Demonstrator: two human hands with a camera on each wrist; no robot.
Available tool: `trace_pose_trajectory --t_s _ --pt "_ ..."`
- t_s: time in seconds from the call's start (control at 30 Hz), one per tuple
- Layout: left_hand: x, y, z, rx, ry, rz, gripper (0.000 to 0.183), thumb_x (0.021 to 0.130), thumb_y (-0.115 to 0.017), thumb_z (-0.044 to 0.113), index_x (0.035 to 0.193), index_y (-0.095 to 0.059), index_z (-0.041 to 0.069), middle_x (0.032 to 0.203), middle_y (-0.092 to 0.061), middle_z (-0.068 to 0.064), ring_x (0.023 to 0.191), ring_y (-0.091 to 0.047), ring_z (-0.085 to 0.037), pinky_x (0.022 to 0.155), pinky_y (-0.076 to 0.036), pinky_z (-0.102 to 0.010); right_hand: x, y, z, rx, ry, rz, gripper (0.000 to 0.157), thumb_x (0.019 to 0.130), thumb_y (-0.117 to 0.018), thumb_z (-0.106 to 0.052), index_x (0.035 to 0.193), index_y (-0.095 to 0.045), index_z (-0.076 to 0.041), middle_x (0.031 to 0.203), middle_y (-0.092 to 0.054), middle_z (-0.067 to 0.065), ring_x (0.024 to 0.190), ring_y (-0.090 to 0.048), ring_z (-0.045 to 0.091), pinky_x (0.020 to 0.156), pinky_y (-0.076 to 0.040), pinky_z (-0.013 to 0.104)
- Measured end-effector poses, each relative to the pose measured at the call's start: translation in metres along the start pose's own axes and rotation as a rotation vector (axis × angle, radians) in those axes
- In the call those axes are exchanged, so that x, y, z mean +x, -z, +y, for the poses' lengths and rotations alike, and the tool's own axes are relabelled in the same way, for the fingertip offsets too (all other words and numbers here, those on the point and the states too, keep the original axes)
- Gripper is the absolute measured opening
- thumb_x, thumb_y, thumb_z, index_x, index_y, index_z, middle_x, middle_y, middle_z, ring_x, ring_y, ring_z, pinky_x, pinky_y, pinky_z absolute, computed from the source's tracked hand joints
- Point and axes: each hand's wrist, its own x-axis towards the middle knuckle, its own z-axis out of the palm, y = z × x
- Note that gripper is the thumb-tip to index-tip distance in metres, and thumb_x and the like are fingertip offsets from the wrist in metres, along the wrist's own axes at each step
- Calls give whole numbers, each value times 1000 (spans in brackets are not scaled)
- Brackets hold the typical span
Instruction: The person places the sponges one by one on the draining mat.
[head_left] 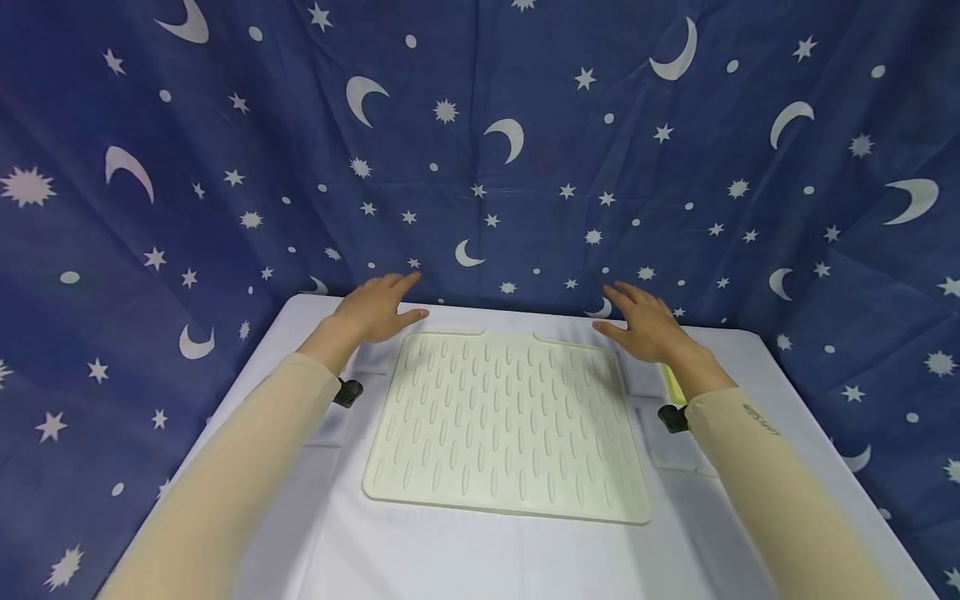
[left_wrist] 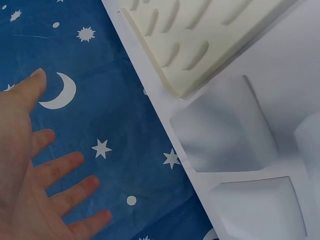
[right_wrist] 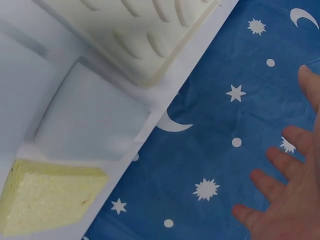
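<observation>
Hovering empty with fingers spread wide, the left hand and right hand flanked the far corners of the cream ridged mat, which lay flat on the white tablecloth. Level, symmetrical placement probably favoured even contact.

We see creased blue fabric, printed with pale moons, stars and dots, hanging behind and beside a white-clothed counter. Soft shadows fall there, though we cannot place the light source.

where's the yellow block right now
In the head view, the yellow block is on the table, right of the cream mat, partly hidden by the right wrist.
</observation>
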Motion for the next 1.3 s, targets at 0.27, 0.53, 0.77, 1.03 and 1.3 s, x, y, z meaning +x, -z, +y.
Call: trace_pose_trajectory --t_s 0.27,0.53,0.77,1.03,1.3 --pt "-9 -3 -3 -17 11 -11 81 102 -52 61 167 -23 21 167 -32 -17 150 -34 -47 113 -37 -68 -7 3 5 -12 -15 -19 83 104 -55 -53 166 -22 -10 171 -14 23 157 -13 48 123 -6 72" --pt "-18 -8 -5 -90 9 -40 81 102 -54 59 167 -22 21 167 -31 -19 150 -33 -48 113 -37 -70 -14 1 12 -1 -14 -27 83 103 -59 -48 165 -22 -7 171 -15 25 155 -14 52 121 -7 75" --pt "-28 -17 -7 -143 24 -13 79 102 -57 55 166 -24 23 169 -27 -21 155 -27 -47 117 -30 -70 -22 1 15 23 -5 -31 85 102 -61 -50 164 -24 -5 169 -18 27 154 -17 54 122 -8 73" --pt "-43 -22 -11 -176 33 27 76 103 -58 50 166 -27 20 166 -34 -20 151 -35 -46 117 -33 -69 -26 -4 21 32 -10 -43 86 102 -60 -51 164 -23 -5 169 -18 27 152 -20 54 119 -18 74" --pt "-54 -29 -6 -239 36 34 74 103 -59 47 164 -30 16 160 -43 -19 147 -42 -43 116 -37 -65 -28 -10 31 60 -39 -48 87 100 -64 -48 164 -24 -4 168 -20 29 151 -23 55 118 -23 74"
